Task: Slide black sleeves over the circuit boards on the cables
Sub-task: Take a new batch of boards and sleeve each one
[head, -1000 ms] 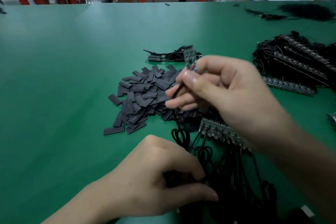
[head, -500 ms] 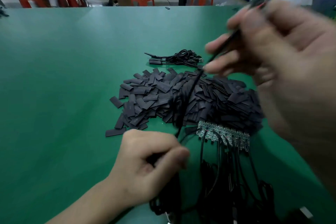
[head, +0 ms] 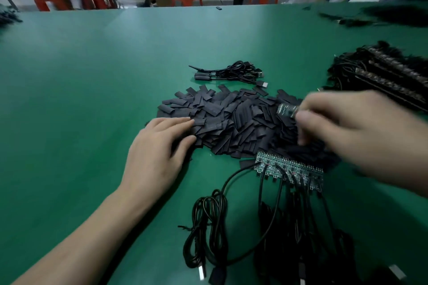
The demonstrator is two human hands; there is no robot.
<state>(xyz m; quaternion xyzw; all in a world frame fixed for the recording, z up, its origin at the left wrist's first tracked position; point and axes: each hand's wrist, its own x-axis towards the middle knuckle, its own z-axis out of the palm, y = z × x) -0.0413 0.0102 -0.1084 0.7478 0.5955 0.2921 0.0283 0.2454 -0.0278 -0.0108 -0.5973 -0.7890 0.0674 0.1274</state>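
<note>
Black sleeves (head: 231, 120) lie heaped on the green table (head: 92, 99), and our left hand (head: 159, 146) rests on the heap's nine o'clock edge, fingers straight, touching the top pieces, none lifted yet. Our right hand (head: 342, 132), at three o'clock, pinches one circuit board (head: 286, 110) between thumb and fingers over the heap. We judge this the picking step: next we need a single sleeve teased free and its mouth lined up with that board. At six o'clock a row of boards (head: 289, 169) and tangled cables (head: 273, 227) crowd in; a small cable bundle (head: 229, 73) sits at twelve, a bigger tangle (head: 382, 76) at two.
</note>
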